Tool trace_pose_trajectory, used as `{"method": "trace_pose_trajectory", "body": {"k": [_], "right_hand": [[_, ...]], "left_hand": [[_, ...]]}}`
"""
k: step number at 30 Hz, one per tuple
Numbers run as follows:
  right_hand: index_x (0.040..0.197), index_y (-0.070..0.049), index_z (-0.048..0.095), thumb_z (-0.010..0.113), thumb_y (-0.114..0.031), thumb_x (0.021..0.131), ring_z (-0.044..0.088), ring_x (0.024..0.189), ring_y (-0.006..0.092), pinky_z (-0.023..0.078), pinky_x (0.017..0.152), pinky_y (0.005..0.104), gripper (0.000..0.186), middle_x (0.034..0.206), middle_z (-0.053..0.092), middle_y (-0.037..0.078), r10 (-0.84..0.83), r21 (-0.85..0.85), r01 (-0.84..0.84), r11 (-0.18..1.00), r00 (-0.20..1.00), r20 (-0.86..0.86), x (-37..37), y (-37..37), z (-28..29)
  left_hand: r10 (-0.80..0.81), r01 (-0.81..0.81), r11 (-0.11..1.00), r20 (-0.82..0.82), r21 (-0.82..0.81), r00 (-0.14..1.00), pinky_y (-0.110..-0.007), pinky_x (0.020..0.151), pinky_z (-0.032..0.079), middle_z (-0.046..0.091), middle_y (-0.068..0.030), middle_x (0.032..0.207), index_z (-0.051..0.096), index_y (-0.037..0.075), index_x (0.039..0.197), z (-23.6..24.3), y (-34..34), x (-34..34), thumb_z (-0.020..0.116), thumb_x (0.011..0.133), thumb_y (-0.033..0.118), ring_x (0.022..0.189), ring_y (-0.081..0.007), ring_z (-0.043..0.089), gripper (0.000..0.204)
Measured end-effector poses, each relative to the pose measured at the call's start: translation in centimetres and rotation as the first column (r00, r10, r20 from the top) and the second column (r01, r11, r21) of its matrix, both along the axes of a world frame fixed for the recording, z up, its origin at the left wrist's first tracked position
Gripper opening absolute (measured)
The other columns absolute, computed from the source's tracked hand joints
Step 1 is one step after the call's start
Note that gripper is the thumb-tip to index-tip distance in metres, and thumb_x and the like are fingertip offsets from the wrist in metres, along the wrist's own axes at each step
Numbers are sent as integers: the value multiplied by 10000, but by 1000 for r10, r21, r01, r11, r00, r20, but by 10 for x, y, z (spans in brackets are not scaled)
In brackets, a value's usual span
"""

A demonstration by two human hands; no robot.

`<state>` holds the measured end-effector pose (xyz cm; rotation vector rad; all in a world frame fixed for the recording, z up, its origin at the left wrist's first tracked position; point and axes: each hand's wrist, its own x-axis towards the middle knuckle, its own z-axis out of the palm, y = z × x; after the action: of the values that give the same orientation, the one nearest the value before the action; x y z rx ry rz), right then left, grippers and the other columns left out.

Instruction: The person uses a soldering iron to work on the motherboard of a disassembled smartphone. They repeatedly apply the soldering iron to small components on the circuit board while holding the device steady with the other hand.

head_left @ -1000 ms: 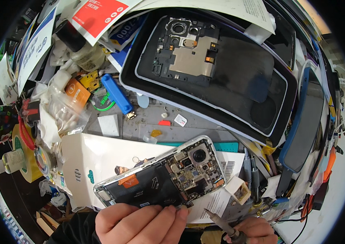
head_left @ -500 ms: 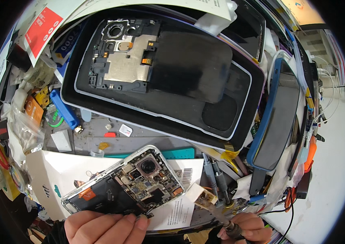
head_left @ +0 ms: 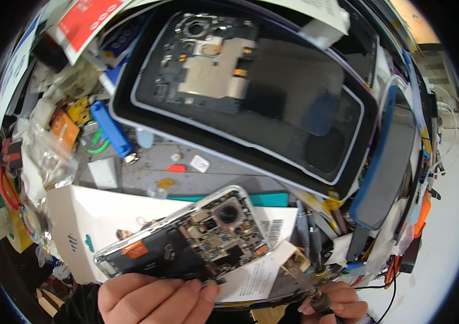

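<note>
An opened smartphone point(head_left: 224, 237), with its circuit board, camera module and black battery bare, lies tilted over a white printed card point(head_left: 72, 232). My left hand point(head_left: 156, 297) grips its near edge, fingers closed along the battery side. In my right hand point(head_left: 340, 302) is a soldering iron point(head_left: 311, 290) with a dark handle and a metal shaft. Its far end reaches into a small whitish block point(head_left: 289, 254) with brown residue, just right of the phone. The contact at the tip is too small to make out.
Beyond the phone, a black tray point(head_left: 272, 156) holds a phone back part with a metal plate point(head_left: 213, 70). A blue-framed phone point(head_left: 383, 162) stands at the right. Screwdrivers point(head_left: 313, 235), a teal strip point(head_left: 272, 199), a blue tool point(head_left: 111, 131) and bagged parts crowd around.
The whole view has shifted, so everything appears farther right. Both hands keep their holds on the phone and the soldering iron.
</note>
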<state>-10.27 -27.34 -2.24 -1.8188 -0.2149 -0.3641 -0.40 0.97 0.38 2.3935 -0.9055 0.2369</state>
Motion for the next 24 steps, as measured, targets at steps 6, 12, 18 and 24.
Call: {"method": "trace_pose_trajectory", "body": {"k": [6, 12, 18, 24], "right_hand": [[1360, -13, 548, 565, -244, 1090, 620, 664, 217, 564, 514, 334, 356, 882, 661, 176, 46, 37, -48, 998, 998, 42, -3, -4, -3], [1236, -21, 570, 618, -217, 1057, 607, 647, 217, 566, 526, 345, 269, 860, 628, 146, 15, 6, -15, 1000, 1000, 9, -2, 5, 1], [1165, -8, 530, 656, -228, 1009, 616, 622, 263, 536, 562, 399, 297, 872, 633, 161, 176, 112, -175, 978, 984, -1, 7, 16, -5], [1077, 1, 532, 679, -209, 986, 628, 625, 275, 562, 568, 386, 273, 870, 636, 176, 161, 164, -172, 971, 984, 77, 8, 25, -17]], "left_hand": [[17, -14, 999, 59, -46, 998, -313, 726, 537, 735, -65, 1041, 811, 29, 1017, -9, 4, -1, 765, 710, 63, 906, -205, 685, 312], [21, -17, 998, 66, -59, 998, -312, 735, 538, 732, -60, 1042, 814, 31, 1004, -11, 4, -2, 765, 709, 59, 914, -205, 683, 301], [5, -1, 998, 61, -63, 998, -312, 730, 532, 725, -53, 1054, 812, 36, 1002, -12, 6, -1, 774, 732, 57, 915, -201, 678, 274], [17, -14, 998, 38, -62, 999, -315, 737, 522, 718, -43, 1057, 811, 48, 1001, -11, 7, -2, 782, 747, 54, 915, -195, 672, 255]]}}
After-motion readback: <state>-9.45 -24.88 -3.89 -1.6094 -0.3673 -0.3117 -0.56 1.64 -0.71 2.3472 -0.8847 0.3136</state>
